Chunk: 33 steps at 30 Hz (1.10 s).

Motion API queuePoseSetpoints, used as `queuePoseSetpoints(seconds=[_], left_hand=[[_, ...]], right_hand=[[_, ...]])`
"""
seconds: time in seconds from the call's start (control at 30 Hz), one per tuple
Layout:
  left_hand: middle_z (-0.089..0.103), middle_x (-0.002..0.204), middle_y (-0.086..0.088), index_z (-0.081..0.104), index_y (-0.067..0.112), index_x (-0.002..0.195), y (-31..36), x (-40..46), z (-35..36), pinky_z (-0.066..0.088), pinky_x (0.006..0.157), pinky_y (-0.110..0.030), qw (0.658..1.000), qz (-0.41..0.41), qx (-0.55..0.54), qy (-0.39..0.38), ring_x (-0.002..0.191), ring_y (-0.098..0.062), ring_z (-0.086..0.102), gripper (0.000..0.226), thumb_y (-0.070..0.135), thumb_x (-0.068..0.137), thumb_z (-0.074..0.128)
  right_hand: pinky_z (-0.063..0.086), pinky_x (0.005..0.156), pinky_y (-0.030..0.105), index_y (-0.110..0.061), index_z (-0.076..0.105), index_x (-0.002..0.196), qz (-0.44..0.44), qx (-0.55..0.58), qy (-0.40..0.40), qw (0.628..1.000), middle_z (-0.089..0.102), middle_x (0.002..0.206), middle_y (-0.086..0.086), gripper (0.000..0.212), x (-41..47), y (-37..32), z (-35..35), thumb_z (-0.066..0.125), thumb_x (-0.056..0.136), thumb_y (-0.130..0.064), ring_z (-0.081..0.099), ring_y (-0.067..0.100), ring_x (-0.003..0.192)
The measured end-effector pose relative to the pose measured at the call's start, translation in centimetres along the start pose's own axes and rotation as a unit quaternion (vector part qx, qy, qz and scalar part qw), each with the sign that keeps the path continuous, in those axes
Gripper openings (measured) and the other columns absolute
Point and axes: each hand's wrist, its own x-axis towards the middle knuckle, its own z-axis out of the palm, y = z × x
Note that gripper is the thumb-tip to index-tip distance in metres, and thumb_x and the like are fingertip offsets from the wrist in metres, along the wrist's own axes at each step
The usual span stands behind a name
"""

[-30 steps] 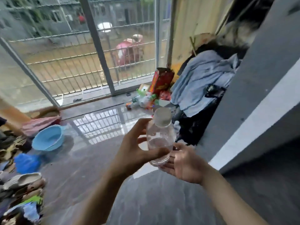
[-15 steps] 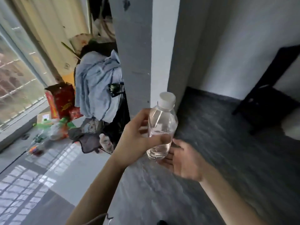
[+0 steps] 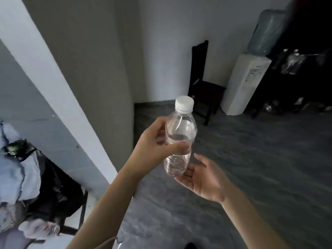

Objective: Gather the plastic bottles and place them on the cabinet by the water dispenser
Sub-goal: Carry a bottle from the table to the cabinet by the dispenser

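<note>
Head view: left hand (image 3: pixel 152 151) grips clear ribbed plastic bottle (image 3: pixel 179 141).

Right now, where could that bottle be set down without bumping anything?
The grey floor between the pillar and the water dispenser lies bare. The dark cabinet right of the dispenser looks cluttered on top. Left of the pillar, clothes crowd the space. The left hand holds the bottle.

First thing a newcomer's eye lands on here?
The clear plastic bottle with a white cap, held upright at centre by the left hand, the open right hand beneath its base. Next, the white water dispenser at the far wall, right of a dark chair.
</note>
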Motion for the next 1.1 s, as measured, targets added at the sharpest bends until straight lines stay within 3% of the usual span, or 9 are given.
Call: queuePoseSetpoints(seconds=[0.17,0.43,0.7,0.9,1.03,1.1], left_hand=[[0.075,0.105,0.001,0.064,0.031,0.115,0.8,7.2,6.6,0.055,0.095,-0.044,0.998,0.008,-0.005,-0.061,0.102,-0.021,0.073,0.054,0.030,0.066,0.087],[0.073,0.109,0.014,0.060,0.029,0.122,2.8,18.2,16.9,0.052,0.079,-0.011,0.988,0.040,0.004,-0.148,0.100,-0.003,0.071,0.054,0.012,0.078,0.084],[0.074,0.107,0.010,0.061,0.028,0.121,1.8,27.1,22.4,0.057,0.085,-0.019,0.983,0.045,0.001,-0.178,0.100,-0.006,0.071,0.050,0.017,0.078,0.084],[0.074,0.107,0.013,0.062,0.033,0.119,0.0,34.7,24.4,0.056,0.083,-0.019,0.977,0.056,-0.003,-0.204,0.101,-0.005,0.071,0.051,0.021,0.076,0.086],[0.073,0.106,0.017,0.062,0.035,0.118,-0.1,41.4,24.7,0.054,0.082,-0.016,0.975,0.075,-0.022,-0.209,0.100,-0.002,0.070,0.055,0.035,0.068,0.086],[0.073,0.109,0.012,0.062,0.033,0.121,-0.2,45.2,24.8,0.056,0.086,-0.023,0.973,0.078,-0.033,-0.215,0.104,-0.007,0.070,0.057,0.037,0.070,0.088]], right_hand=[[0.049,0.100,0.040,0.011,0.055,0.131,-0.059,0.026,0.004,0.998,0.056,0.132,0.028,0.061,-2.3,-6.7,-5.1,0.045,0.099,-0.040,0.063,0.035,0.110],[0.041,0.110,0.041,0.008,0.058,0.129,-0.131,0.014,0.030,0.991,0.048,0.144,0.029,0.057,-4.7,-18.3,-11.5,0.042,0.100,-0.038,0.055,0.035,0.122],[0.039,0.113,0.041,0.009,0.057,0.132,-0.136,0.039,0.068,0.988,0.054,0.139,0.027,0.059,-3.6,-25.8,-15.3,0.042,0.101,-0.039,0.055,0.035,0.126],[0.047,0.105,0.039,0.009,0.054,0.133,-0.145,0.066,0.090,0.983,0.062,0.129,0.025,0.061,0.2,-31.6,-16.6,0.045,0.100,-0.041,0.066,0.032,0.109],[0.050,0.103,0.039,0.007,0.053,0.135,-0.158,0.076,0.092,0.980,0.058,0.135,0.025,0.069,3.6,-37.5,-17.4,0.040,0.100,-0.051,0.061,0.033,0.121],[0.049,0.103,0.039,0.007,0.051,0.137,-0.169,0.090,0.092,0.977,0.055,0.139,0.025,0.073,5.2,-40.5,-17.9,0.038,0.099,-0.053,0.054,0.034,0.129]])
